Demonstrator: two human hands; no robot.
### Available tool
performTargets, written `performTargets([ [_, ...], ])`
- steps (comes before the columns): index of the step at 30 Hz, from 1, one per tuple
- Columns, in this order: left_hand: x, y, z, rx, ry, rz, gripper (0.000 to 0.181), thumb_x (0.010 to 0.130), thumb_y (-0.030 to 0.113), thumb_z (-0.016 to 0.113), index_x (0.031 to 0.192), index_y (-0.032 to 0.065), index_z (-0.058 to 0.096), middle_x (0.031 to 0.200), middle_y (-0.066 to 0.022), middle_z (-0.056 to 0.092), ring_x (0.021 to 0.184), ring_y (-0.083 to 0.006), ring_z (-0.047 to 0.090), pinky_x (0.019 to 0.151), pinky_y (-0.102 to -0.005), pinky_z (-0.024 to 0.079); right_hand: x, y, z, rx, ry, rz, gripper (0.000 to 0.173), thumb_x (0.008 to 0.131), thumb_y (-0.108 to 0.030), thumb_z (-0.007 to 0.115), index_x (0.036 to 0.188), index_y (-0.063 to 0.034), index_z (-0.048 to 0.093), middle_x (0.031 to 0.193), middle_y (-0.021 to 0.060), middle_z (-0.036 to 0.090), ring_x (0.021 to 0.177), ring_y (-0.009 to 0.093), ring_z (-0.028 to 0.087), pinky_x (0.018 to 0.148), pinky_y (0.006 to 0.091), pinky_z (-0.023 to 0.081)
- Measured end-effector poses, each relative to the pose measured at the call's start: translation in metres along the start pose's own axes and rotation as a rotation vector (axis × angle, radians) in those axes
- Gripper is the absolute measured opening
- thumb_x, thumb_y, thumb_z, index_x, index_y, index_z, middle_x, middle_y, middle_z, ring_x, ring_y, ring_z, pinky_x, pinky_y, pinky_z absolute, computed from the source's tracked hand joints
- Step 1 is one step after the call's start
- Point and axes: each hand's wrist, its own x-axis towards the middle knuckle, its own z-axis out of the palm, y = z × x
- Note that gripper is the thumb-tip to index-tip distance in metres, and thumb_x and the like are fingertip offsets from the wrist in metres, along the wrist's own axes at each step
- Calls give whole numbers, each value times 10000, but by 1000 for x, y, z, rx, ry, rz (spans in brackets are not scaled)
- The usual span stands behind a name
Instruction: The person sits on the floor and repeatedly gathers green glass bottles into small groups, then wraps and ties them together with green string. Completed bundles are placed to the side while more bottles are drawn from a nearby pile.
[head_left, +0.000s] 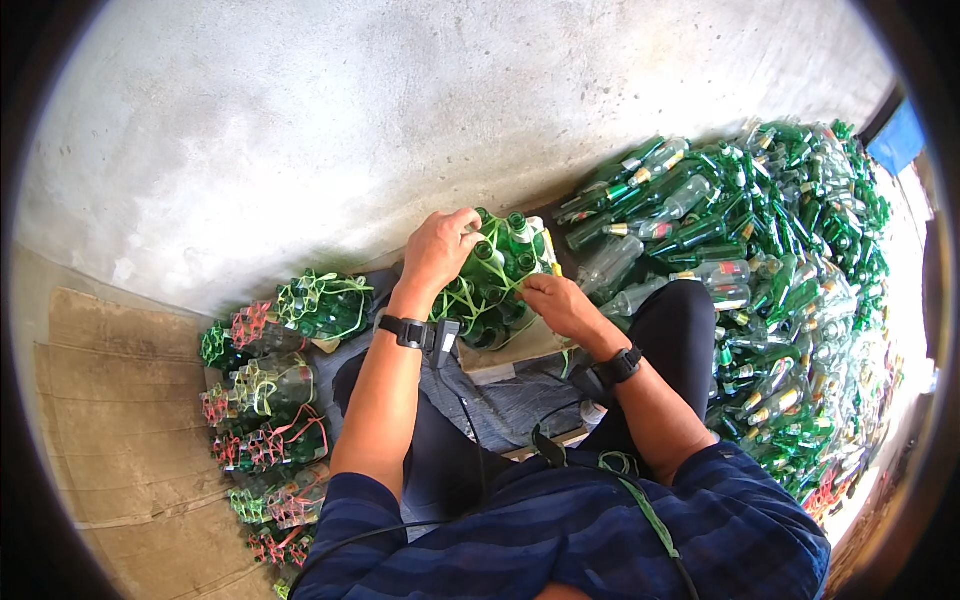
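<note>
Before me stands a cluster of upright green glass bottles (491, 294), with light green plastic twine (472, 304) criss-crossing around and between their necks. At the cluster's upper left, my left hand (442, 251) has its fingers curled on the twine beside the bottle mouths. My right hand (559, 306) pinches the twine at the cluster's right side; its fingertips are partly hidden. The bottles rest on a pale board (487, 369). Both wrists wear black straps, with a small dark device on the left one.
Tied bottle bundles (324, 304) with green and pink twine line the left side, along a cardboard sheet (127, 420). A large heap of loose green and clear bottles (765, 262) fills the right. A concrete wall (450, 105) rises behind. Dark cloth (517, 412) lies between my legs.
</note>
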Motion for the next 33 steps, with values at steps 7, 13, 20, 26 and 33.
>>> performTargets([
  [7, -1, -16, 11, -36, 46, 245, 127, 958, 80, 713, 976, 132, 827, 1021, -99, 744, 1012, -356, 708, 910, -467, 587, 3, 9, -6, -54, -20, -99, 293, 1057, -291, 693, 1062, -3, 751, 850, 206, 685, 759, 300, 658, 749, 439, 535],
  [13, -7, -15, 13, -29, -67, 241, 266, 955, -28, 642, 1080, 107, 834, 1077, -114, 726, 1046, -352, 713, 927, -442, 581, 7, 24, -8, -289, -14, -296, 273, 1065, -270, 651, 1090, -22, 762, 963, 223, 742, 887, 408, 732, 819, 477, 570],
  [20, -17, -5, 7, -59, -94, 228, 350, 934, -13, 622, 1207, 106, 806, 1148, -130, 718, 1106, -359, 711, 986, -453, 579, 6, 25, -20, -379, -101, -269, 245, 1022, -217, 643, 1013, -11, 777, 1085, 126, 786, 936, 415, 753, 845, 484, 603],
  [26, -31, 4, -1, 14, 113, 335, 311, 915, 96, 720, 1222, 73, 765, 1169, -143, 725, 1153, -360, 698, 1005, -468, 572, -2, 5, -56, 108, -230, -123, 254, 1076, -208, 631, 1045, 5, 766, 857, -4, 620, 789, 108, 542, 700, 311, 464],
  [33, -67, 39, 2, 99, -130, 331, 407, 922, 314, 857, 1248, 97, 747, 1025, -127, 745, 931, -360, 723, 851, -459, 561, -14, -28, -59, 273, -276, 88, 249, 1082, -269, 660, 1041, -42, 753, 813, -26, 588, 814, 80, 539, 730, 288, 458],
])
